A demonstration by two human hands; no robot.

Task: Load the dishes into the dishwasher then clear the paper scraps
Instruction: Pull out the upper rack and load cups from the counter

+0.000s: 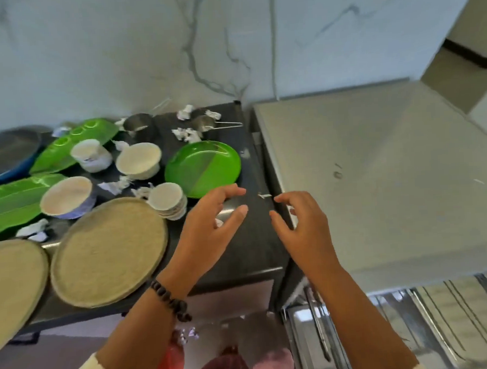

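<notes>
While both hands, left hand (210,214) and right hand (298,221), hover spread and empty at centre frame, the round green plastic plate (202,169) just above them on the dark tabletop (248,246) could slide off its near edge if grabbed carelessly; crumpled white paper scraps (186,133) lie beyond.

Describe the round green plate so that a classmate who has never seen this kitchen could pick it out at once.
Start at the dark counter under the marble wall and go to its right end, beside the steel unit. The round green plate lies flat there, just beyond the left hand. The other green dishes are long and leaf-shaped, and the other round plates are beige.
</notes>
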